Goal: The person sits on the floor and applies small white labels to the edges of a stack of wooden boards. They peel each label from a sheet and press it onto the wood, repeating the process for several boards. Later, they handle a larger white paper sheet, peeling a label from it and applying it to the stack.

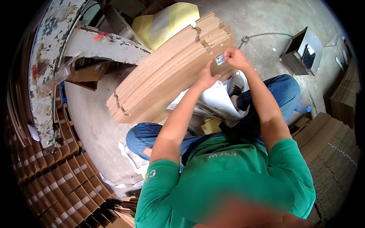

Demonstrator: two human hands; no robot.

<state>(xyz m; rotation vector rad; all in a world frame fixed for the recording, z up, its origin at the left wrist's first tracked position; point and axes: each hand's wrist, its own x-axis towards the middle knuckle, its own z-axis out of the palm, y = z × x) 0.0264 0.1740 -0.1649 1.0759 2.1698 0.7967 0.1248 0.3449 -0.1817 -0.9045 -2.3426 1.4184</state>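
Note:
A stack of brown cardboard sheets (pixel 171 70) stands on edge, leaning across the floor in front of me. On its near face, by the upper right end, is a small white printed label (pixel 219 59). My right hand (pixel 235 58) is closed, its fingertips at the label's right edge. My left hand (pixel 207 78) lies against the cardboard just below and left of the label, index finger stretched out and thumb apart, holding nothing. White printed sheets (pixel 216 99) lie curled under my hands, between my legs.
Yellow sheets (pixel 167 22) lie behind the stack, beside a chipped white metal frame (pixel 102 47). Partitioned cardboard boxes (pixel 62 188) fill the lower left. A box with a phone (pixel 308 57) stands far right; flat cardboard stacks (pixel 323 140) and a blue-capped bottle (pixel 303 108) are on the right.

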